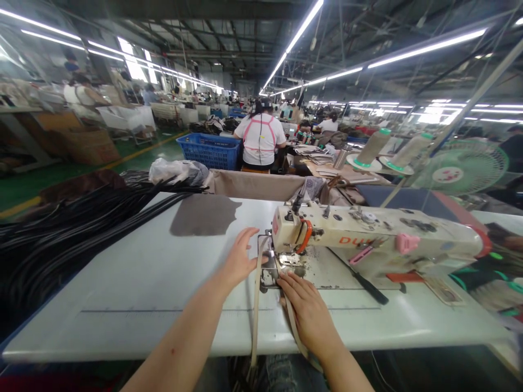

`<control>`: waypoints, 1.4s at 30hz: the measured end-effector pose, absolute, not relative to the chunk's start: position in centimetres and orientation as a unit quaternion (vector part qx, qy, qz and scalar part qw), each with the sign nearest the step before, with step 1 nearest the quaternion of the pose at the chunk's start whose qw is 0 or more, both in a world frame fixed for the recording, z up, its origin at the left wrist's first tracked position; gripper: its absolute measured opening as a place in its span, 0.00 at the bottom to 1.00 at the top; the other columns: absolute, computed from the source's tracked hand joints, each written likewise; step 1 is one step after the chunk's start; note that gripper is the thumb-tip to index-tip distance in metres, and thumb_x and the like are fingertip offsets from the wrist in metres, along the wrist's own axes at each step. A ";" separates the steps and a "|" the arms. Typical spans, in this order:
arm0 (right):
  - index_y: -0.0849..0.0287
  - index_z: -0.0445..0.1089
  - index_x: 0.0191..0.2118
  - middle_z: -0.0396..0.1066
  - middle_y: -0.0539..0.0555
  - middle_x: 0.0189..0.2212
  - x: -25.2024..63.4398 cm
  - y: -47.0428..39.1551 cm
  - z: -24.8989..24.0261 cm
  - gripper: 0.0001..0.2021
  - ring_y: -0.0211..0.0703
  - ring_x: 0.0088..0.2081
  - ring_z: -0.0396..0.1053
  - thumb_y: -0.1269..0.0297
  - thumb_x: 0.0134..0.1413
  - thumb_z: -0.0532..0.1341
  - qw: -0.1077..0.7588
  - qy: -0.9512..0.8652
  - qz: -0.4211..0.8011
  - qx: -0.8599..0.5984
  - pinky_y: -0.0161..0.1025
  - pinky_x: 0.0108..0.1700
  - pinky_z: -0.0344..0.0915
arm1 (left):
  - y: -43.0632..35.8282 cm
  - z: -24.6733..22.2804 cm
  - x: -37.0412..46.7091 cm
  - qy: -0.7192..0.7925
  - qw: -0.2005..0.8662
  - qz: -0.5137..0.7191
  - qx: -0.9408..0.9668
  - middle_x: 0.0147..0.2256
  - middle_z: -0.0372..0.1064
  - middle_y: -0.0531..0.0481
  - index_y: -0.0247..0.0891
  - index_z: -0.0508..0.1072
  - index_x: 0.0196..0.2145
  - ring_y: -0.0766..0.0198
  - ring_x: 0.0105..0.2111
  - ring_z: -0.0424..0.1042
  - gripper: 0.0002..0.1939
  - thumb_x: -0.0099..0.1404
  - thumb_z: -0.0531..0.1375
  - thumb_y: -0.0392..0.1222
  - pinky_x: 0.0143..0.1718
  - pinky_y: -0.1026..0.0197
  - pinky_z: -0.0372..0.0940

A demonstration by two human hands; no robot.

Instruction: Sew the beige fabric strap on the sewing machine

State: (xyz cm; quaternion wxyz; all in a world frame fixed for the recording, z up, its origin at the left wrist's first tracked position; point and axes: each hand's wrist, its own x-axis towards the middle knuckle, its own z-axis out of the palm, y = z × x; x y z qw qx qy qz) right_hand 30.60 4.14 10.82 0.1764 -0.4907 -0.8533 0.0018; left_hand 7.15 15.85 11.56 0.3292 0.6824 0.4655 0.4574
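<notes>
We press our right hand (309,310) flat, fingers spread, on the beige strap (256,305) at the sewing machine (368,239) needle, midway along the tabletop's (143,283) near edge. Our left hand (241,258) rests open beside it, gripping nothing. The strap looks light and limp, so we judge it best pinned close to the foot.

I am pressing my right hand (307,306) flat on a beige strap (256,305) just in front of the presser foot (288,260) of the white sewing machine (368,239) — fingers pointing at the needle plate. My left hand (242,257) is hovering open at the strap's far side, fingers spread. The strap is hanging off the white table's (134,283) near edge. Black straps (65,234) are lying heaped at the left — a grey fabric piece (204,215) beyond.
</notes>
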 end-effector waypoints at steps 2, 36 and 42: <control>0.56 0.65 0.66 0.67 0.59 0.67 30.6 4.1 10.8 0.20 0.59 0.68 0.63 0.64 0.74 0.55 0.179 -0.852 0.002 -0.491 0.61 0.63 0.68 | 14.4 11.8 6.9 0.446 0.346 0.421 0.710 0.71 0.52 0.40 0.46 0.64 0.66 0.46 0.68 0.58 0.46 0.52 0.75 0.36 0.55 0.53 0.71; 0.54 0.71 0.34 0.68 0.44 0.27 37.5 8.3 16.6 0.25 0.36 0.31 0.69 0.38 0.43 0.73 0.742 -0.311 0.263 -0.532 0.36 0.39 0.70 | 3.8 12.6 5.6 0.476 0.344 0.221 0.778 0.38 0.69 0.48 0.40 0.74 0.39 0.57 0.40 0.72 0.10 0.73 0.54 0.41 0.44 0.58 0.63; 0.54 0.71 0.30 0.66 0.44 0.22 34.0 4.0 13.8 0.22 0.41 0.28 0.68 0.40 0.47 0.72 0.675 -0.344 0.347 -0.552 0.41 0.38 0.69 | 3.7 12.5 5.2 0.470 0.386 0.244 0.756 0.37 0.70 0.48 0.40 0.73 0.36 0.58 0.40 0.71 0.10 0.73 0.54 0.41 0.44 0.58 0.63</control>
